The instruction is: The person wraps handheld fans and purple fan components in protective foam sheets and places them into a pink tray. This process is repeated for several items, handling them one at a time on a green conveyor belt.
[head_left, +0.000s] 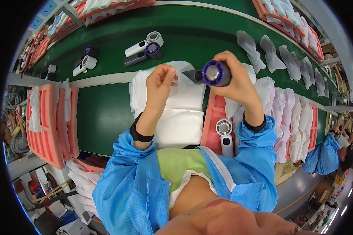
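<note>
My right hand [237, 78] is wrapped round a dark handheld fan [213, 73] with a purple ring at its round head. The fan's grey handle points left toward my left hand [161, 80]. The fingers of that hand are pinched together above a stack of thin white packing sleeves [178, 127]. Whether a sleeve edge is between those fingertips cannot be made out. Below my right wrist, a white handheld fan [225, 133] lies in a pink foam tray [211, 127].
White and dark fans [143, 49] lie in pairs on the green belt [110, 47]. Several wrapped fans [272, 53] line its far right. Pink foam racks [47, 123] with wrapped pieces stand at left and right. A person in blue [325, 152] is at far right.
</note>
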The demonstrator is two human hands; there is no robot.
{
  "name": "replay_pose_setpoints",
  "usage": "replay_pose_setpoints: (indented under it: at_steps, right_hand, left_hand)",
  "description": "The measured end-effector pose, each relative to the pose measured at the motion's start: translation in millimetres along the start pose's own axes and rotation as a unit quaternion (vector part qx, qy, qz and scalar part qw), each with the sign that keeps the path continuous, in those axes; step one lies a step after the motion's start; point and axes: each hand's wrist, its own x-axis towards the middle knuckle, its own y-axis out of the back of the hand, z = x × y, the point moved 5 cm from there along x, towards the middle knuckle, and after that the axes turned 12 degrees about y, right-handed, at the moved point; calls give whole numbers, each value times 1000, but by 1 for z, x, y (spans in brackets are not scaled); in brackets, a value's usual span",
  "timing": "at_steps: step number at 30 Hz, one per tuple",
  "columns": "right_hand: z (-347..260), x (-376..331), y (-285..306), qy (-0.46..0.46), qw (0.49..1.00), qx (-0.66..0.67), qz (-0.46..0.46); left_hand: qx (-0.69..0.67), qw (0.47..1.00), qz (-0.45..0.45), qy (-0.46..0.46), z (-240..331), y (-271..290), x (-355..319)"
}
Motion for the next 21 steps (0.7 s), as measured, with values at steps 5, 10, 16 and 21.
replay_pose_setpoints:
  at_steps: [5,10,16,21]
  right_hand:
    - [-3,3,-11,5,1000,-28,7]
    - [-4,1,-4,23,995,-70,70]
    - [-2,-1,-9,51,993,-43,98]
    - [-10,2,-26,142,985,-47,92]
  left_hand:
    - [-119,993,-14,18,7,-11,-1]
    - [-215,971,-88,63,7,-7,1]
    - [246,947,128,-162,26,12,4]
    - [170,940,160,-249,52,-13,-9]
